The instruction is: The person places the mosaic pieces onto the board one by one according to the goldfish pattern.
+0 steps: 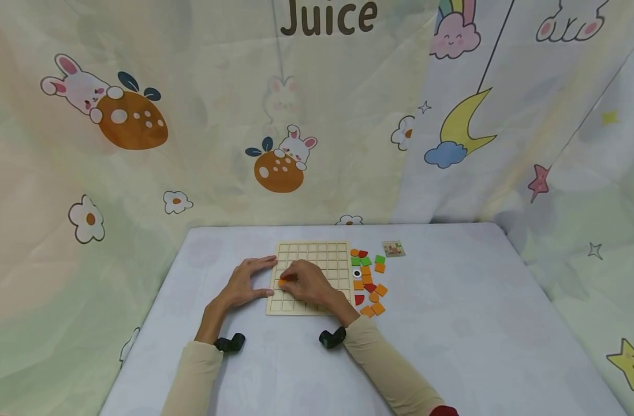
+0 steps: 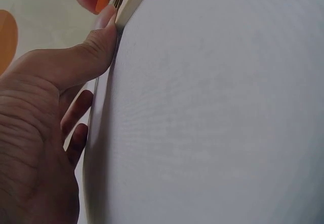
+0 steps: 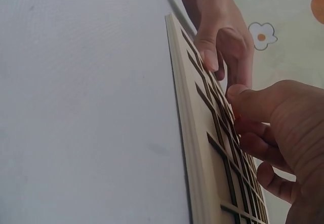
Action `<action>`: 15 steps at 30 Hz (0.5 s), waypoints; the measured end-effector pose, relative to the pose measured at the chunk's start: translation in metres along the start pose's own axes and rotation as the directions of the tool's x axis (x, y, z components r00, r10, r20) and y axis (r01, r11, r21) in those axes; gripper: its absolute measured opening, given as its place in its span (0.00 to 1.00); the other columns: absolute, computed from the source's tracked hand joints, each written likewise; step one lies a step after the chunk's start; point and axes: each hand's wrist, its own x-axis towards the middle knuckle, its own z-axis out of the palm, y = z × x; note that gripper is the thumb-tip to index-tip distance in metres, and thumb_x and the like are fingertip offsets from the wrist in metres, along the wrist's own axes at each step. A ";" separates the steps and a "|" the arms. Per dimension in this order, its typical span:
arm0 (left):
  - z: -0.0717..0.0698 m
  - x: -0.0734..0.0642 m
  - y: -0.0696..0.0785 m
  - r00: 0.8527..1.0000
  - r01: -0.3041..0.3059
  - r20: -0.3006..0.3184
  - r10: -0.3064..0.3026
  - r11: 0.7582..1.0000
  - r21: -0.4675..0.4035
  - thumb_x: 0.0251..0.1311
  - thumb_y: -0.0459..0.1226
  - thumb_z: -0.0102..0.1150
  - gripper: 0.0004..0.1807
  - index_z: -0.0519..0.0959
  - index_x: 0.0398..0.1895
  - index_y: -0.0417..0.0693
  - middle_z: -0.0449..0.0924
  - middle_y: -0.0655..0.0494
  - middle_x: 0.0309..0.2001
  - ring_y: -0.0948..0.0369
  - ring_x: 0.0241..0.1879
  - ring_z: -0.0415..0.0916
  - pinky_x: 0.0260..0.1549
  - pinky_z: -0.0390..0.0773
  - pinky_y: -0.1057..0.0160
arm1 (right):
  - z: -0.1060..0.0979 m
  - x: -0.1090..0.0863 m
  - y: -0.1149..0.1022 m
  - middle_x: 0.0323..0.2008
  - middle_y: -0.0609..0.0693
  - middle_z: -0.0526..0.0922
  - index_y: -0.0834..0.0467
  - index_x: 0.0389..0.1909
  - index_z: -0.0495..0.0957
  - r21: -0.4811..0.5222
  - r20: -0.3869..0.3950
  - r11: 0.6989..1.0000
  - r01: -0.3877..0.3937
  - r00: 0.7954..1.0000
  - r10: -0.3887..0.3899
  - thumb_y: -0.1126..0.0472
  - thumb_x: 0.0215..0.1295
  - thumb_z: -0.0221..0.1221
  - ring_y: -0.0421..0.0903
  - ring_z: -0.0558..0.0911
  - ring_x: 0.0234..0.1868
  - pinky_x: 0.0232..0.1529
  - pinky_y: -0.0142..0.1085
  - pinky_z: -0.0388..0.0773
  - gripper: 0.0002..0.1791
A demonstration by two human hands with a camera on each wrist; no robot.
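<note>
A pale wooden grid board (image 1: 340, 252) lies on the table. My left hand (image 1: 242, 284) is at its left side, thumb and fingers spread, the tips touching the edge. Over the left part of the grid, my right hand (image 1: 310, 282) pinches a small orange piece (image 1: 282, 282) between thumb and fingers. In the left wrist view the orange piece (image 2: 104, 0) shows just above the board's edge. Its full shape is hidden by the fingers. The right wrist view shows the board's raised grid lines (image 3: 223, 148) beneath the right hand (image 3: 283, 127).
Right of the board lie several loose pieces: orange squares (image 1: 381, 290), green pieces (image 1: 355, 261), red pieces (image 1: 359, 299) and a white piece with a black dot (image 1: 357, 273). A small picture card (image 1: 394, 249) lies beyond them. A printed cloth (image 1: 348, 115) hangs behind the table.
</note>
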 end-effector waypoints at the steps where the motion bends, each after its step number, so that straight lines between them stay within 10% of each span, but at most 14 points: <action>1: 0.000 0.000 0.000 1.000 0.000 0.001 0.000 1.000 0.001 0.55 0.45 0.85 0.44 0.79 0.75 0.47 0.74 0.48 0.80 0.40 0.74 0.70 0.69 0.64 0.27 | 0.001 0.001 0.000 0.44 0.45 0.92 0.56 0.51 0.93 0.000 0.002 1.000 -0.005 1.000 0.005 0.57 0.72 0.72 0.38 0.85 0.45 0.49 0.31 0.81 0.11; 15: 0.000 0.000 -0.001 1.000 0.006 0.004 -0.006 1.000 -0.017 0.54 0.44 0.86 0.44 0.79 0.75 0.47 0.74 0.48 0.80 0.40 0.75 0.70 0.70 0.62 0.26 | 0.008 0.006 -0.005 0.43 0.46 0.92 0.56 0.51 0.93 0.000 0.006 1.000 -0.012 1.000 0.012 0.57 0.73 0.71 0.38 0.84 0.45 0.49 0.31 0.79 0.11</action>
